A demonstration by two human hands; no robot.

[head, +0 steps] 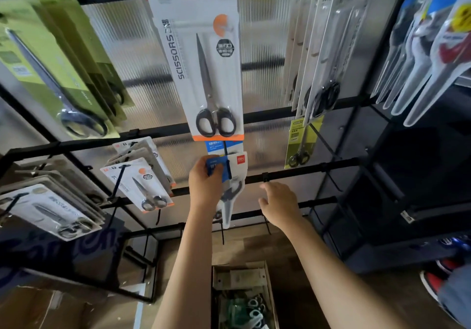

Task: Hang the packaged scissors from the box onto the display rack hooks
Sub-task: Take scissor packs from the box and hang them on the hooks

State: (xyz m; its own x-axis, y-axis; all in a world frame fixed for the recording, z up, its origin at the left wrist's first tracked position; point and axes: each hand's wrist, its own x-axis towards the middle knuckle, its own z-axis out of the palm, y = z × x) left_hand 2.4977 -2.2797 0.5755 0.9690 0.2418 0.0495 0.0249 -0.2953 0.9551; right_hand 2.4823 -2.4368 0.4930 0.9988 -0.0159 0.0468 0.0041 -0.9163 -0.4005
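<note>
Blue-carded scissors pack (233, 175) held up at a hook (225, 150) on the rack (305, 166), just under a big white scissors card (201, 61). Gripped at its top by the left hand (205, 183), fingers curled round the blue card. Right hand (279, 202) just beside it, fingers loosely spread, holding nothing, near a rack bar. Below, on the floor, an open box (242, 277) with more packs. Green cards (51, 73) hung at far left.
</note>
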